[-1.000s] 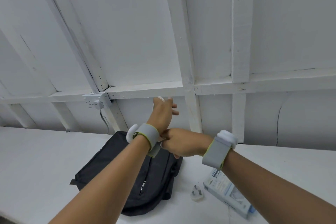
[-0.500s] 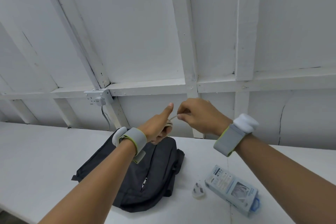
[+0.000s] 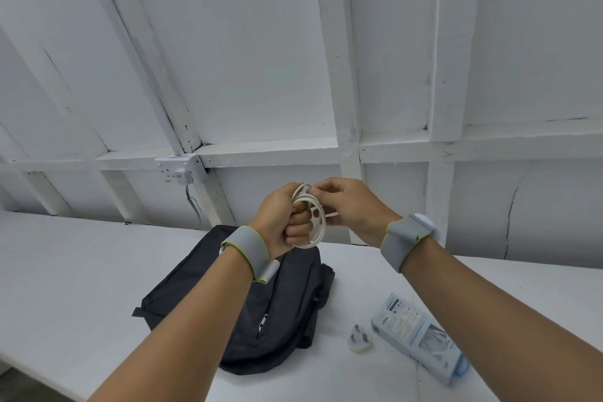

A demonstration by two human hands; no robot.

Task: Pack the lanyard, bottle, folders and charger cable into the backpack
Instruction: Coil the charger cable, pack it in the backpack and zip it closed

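Above the black backpack, the white charger cable is kept coiled in the clenched left hand (loops hanging off the fist), while its loose end, pinched by the right hand, would best be tucked snugly so the coil holds.

On my feed the charger cable is off-white, its loops plain. The backpack is matt black with a silver zip pull. Both wristbands are grey, edged in yellow-green. The plug is white; the box pale blue with what may be a purple-tinted window. Table and wall are white, unpatterned
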